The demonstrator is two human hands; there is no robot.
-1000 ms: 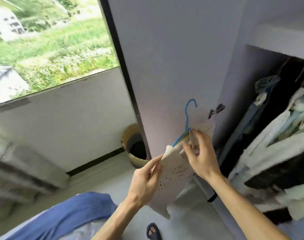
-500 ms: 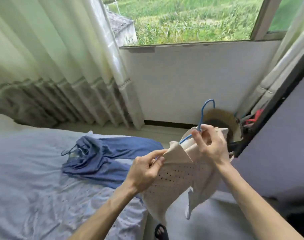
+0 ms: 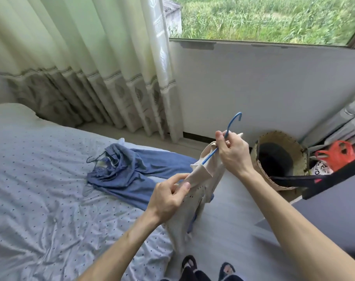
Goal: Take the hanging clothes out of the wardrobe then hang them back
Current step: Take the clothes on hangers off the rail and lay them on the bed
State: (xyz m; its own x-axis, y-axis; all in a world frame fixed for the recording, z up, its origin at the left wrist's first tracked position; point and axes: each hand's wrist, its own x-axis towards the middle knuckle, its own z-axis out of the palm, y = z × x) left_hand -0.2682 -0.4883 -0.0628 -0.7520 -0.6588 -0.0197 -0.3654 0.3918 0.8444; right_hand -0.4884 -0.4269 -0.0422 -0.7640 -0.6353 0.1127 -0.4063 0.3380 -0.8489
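A: So, where is the cream top (image 3: 203, 185)?

B: In the air in front of the person, above the floor just past the edge of the bed (image 3: 40, 209). It hangs on a blue hanger (image 3: 231, 123) whose hook points up and to the right.

A: And the hands?

B: The right hand (image 3: 234, 154) grips the hanger's neck below the hook, fingers curled round the wire, thumb raised against it. The left hand (image 3: 168, 198) pinches the top's shoulder edge between thumb and fingers, where one hanger arm runs down into the cloth.

A: Is the top properly seated on the hanger?

B: I cannot tell; the far shoulder is hidden behind the right hand.

A: Anything else nearby?

B: A blue garment (image 3: 130, 175) lies crumpled on the dotted bed sheet, with a dark hanger (image 3: 94, 158) at its collar end. It lies to the left of the cream top; where the top's lower part hangs in front of it, I cannot tell whether they touch. Pale curtains (image 3: 87, 57) hang behind the bed. A woven basket (image 3: 262, 169) stands on the floor below the window wall, beyond the right hand, with a red bag (image 3: 337, 155) beside it. The person's sandalled feet (image 3: 189, 262) show at the bottom.
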